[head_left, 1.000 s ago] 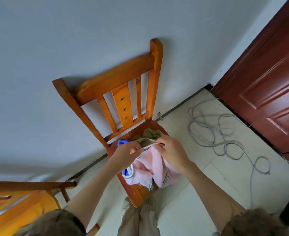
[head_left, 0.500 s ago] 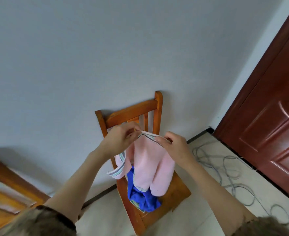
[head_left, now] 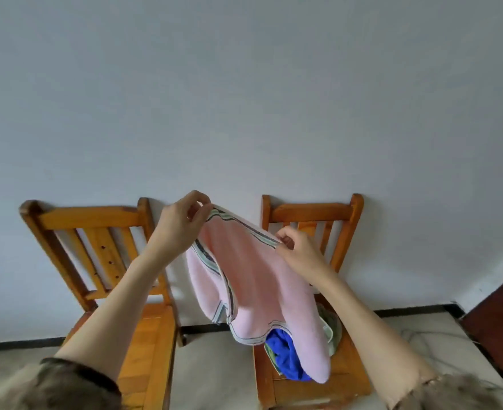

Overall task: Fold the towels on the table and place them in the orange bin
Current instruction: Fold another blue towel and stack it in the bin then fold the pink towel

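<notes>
At the left of the frame, a second wooden chair point(head_left: 102, 261) has come into view that the frame half a second ago did not show — your head has swung and lifted, not the furniture. Its seat is bare where you can see it.

Centre frame: your left hand point(head_left: 182, 223) pinches one striped corner of the pink towel point(head_left: 259, 288), high against the grey wall point(head_left: 244, 84). Half a second ago that hand sat close to the other, with the cloth bunched between them; now the two are well apart and the top hem runs as a taut line slanting down to the right. One second ago the towel was still down on the seat pile. So the towel is lifted and opened out — my reading is that you are at the spread-before-fold step, with no fold yet made. One lower corner curls back on itself at centre-bottom.

Right of centre, your right hand point(head_left: 297, 250) pinches the other top corner, lower than the left. The towel hangs in the air in front of the right chair point(head_left: 312, 291), its lower end drooping onto the pile there.

Lower right: a blue towel point(head_left: 285, 359) and a greenish cloth point(head_left: 331, 327) lie crumpled on that seat, waiting. A dark red door point(head_left: 499, 329) edges the far right. No orange bin in view, nor a table — so placing is some way off, I judge.
</notes>
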A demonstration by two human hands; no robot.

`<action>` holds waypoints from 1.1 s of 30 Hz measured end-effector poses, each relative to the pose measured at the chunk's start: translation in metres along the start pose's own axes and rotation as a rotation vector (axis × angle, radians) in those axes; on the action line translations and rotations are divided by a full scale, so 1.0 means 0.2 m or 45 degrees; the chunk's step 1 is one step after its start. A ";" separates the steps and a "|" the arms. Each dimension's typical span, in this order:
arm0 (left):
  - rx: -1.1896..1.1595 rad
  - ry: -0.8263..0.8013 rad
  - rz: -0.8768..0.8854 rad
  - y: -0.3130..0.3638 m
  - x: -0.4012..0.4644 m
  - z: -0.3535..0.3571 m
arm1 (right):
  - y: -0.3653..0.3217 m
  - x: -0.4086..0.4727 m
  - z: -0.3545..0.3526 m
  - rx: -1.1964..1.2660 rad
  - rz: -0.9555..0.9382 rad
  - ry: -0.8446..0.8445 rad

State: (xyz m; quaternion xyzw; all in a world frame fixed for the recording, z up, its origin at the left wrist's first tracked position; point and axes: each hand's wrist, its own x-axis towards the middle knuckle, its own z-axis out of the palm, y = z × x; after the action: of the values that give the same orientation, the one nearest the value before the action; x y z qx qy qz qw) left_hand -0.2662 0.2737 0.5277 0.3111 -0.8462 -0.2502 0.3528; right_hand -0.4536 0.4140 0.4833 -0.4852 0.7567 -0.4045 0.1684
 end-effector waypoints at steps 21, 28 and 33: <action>0.427 0.746 -0.761 -0.94 -1.55 -2.03 | -1.68 -0.27 1.95 0.162 -0.618 -0.398; 0.508 0.983 -0.961 -1.17 -2.01 -2.54 | -2.18 -0.49 2.58 0.243 -0.641 -0.586; 0.637 1.149 -1.143 -1.32 -2.28 -2.83 | -2.53 -0.56 3.00 0.147 -0.877 -0.772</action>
State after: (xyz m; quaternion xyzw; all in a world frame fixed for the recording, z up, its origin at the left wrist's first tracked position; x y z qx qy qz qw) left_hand 0.5066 0.2994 0.5114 0.7780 -0.4377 -0.0150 0.4505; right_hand 0.2895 0.1409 0.4907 -0.7946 0.4441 -0.3183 0.2646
